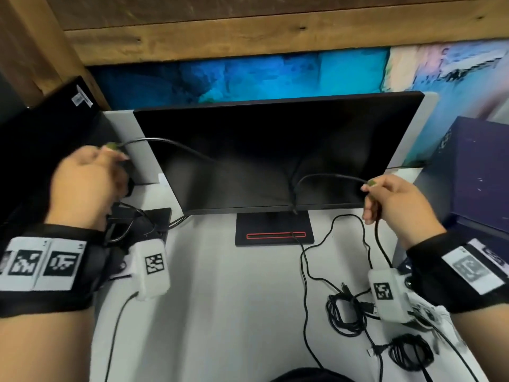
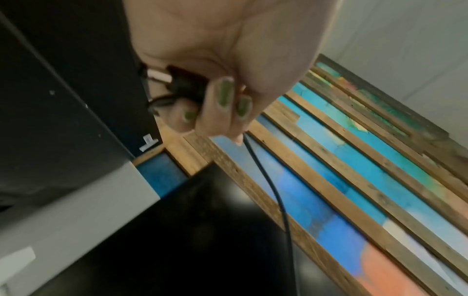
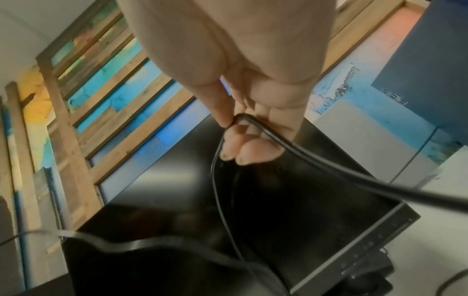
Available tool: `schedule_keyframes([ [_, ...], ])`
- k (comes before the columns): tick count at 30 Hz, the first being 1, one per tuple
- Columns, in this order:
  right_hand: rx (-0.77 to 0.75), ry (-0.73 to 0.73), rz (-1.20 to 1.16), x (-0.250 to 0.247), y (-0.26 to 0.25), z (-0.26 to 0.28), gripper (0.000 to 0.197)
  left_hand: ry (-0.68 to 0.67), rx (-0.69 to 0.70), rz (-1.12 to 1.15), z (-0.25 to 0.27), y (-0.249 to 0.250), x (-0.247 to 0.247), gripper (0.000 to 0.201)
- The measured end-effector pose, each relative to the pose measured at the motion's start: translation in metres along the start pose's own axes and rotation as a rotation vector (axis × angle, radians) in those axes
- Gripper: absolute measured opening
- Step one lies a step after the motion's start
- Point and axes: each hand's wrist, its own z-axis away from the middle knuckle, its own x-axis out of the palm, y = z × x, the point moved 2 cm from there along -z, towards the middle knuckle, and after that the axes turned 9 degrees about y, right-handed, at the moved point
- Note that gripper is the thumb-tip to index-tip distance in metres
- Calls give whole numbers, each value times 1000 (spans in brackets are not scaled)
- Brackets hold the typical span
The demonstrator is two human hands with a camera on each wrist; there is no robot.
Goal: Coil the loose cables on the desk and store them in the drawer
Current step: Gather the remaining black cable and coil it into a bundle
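Above the table (image 1: 220, 299), both hands, left (image 1: 85, 186) and right (image 1: 396, 205), are gripping one black cable (image 1: 176, 143), stretching it for coiling.

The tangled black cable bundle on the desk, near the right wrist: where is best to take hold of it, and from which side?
Probably the tangled bundle is best taken across its middle, where the loops overlap, coming from above: it lies flat on the desk, so one pinch gathers several strands. Both hands now hold the long cable.
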Motion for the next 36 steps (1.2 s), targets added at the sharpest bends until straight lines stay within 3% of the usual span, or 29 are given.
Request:
schedule_keyframes([
  [2,69,-19,84,5,5,2,21,-158,51,-76,25,0,28,33],
  [4,117,-21,202,8,12,3,26,-201,94,-220,37,-16,43,32],
  [8,152,-61,431,5,32,2,38,-320,17,-467,46,-77,61,15],
  [11,163,-110,583,4,53,2,30,-499,-91,-658,58,-116,71,15],
  [13,146,-127,688,3,68,2,20,-589,-206,-700,67,-130,72,19],
  [16,116,-200,839,2,91,3,26,-678,-232,-725,74,-137,75,14],
  [18,104,-261,893,4,101,4,28,-749,-294,-644,82,-131,81,15],
  [22,68,-249,859,8,98,4,30,-891,-427,-195,98,-103,93,21],
  [27,-61,-162,853,17,77,1,29,-995,-390,141,112,-63,112,34],
  [29,-198,-146,730,23,58,7,28,-1003,-365,208,114,-50,117,36],
  [32,-295,-287,323,33,19,27,32,-1008,-354,241,116,-38,124,36],
  [34,-335,-407,48,39,-1,40,37,-1040,-416,335,118,-35,127,33],
  [36,-391,-452,-34,46,-5,45,37,-1114,-509,477,121,-30,128,28],
])
